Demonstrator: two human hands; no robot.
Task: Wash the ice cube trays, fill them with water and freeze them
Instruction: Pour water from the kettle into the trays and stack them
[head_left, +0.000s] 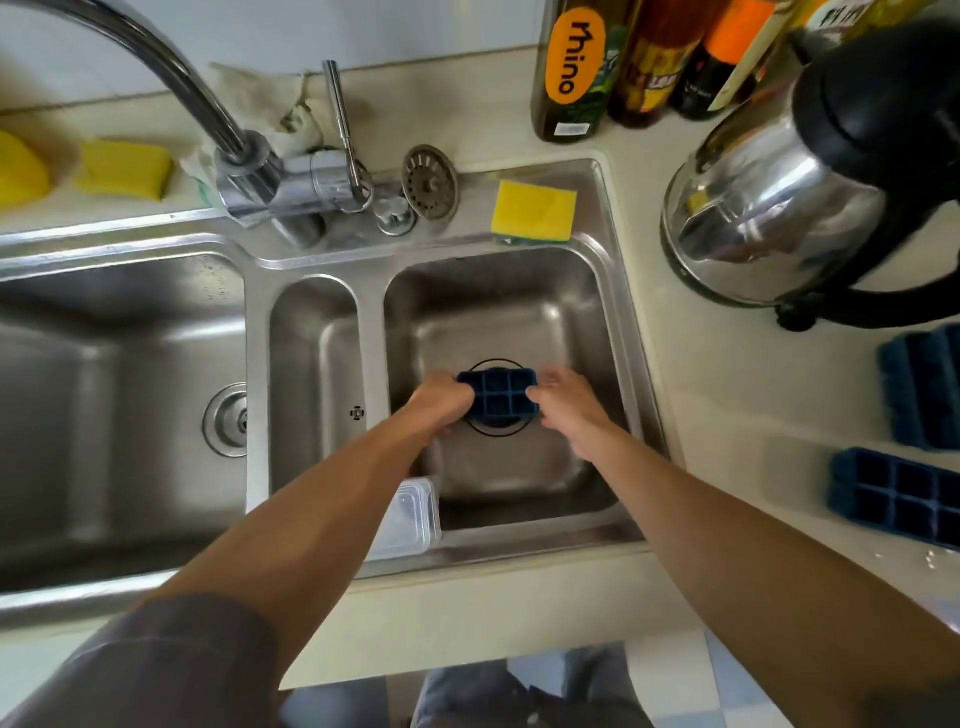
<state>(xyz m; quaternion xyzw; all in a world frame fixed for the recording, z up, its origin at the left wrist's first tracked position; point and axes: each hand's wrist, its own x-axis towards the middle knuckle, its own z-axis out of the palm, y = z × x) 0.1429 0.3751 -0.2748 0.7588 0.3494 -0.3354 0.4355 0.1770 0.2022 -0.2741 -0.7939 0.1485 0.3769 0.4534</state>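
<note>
Fingers (464, 381) of the left hand (439, 402) and of the right hand (569, 405) curl round the two short ends of a blue ice cube tray (497, 397). It is held cups up, low in the right basin of the steel sink (615, 291), above the drain. Both forearms reach forward and down, wrists close together. On the worktop (727, 395) to the right stands a steel kettle (769, 208). Behind the sink a dark bottle (574, 73) reads "rhino". A second blue tray (898, 499) and a third tray (922, 384) lie at the worktop's right. A yellow sponge (535, 210) rests on the sink's rim.
</note>
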